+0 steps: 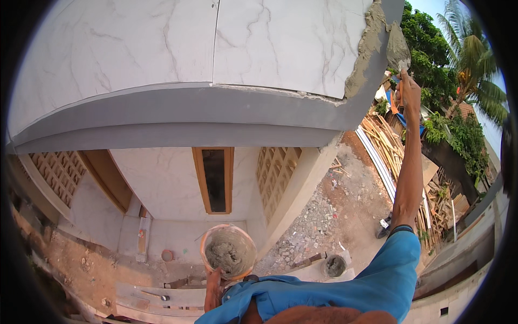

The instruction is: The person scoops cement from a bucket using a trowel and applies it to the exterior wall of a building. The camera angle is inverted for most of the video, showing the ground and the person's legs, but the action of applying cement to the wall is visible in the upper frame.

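Raised at the upper right, my right hand (408, 92) is closed round the handle of a trowel (398, 47). Grey mortar coats the trowel's blade, which is up against the outer corner of the wall. A rough strip of wet mortar (366, 56) runs along that corner, beside white marble-patterned tiles (286, 40). Low in the middle, my left hand (214, 279) grips the near rim of a bucket (244, 237), its fingers partly hidden. Inside the bucket lies a heap of mortar (224, 255).
Below the tiles a grey ledge (178, 110) juts out over a lower wall with a narrow wood-framed window (217, 181). Far down are rubble (310, 221), a second bucket (334, 265), stacked timber (386, 146) and a hammer (156, 295) on planks. Trees stand at right.
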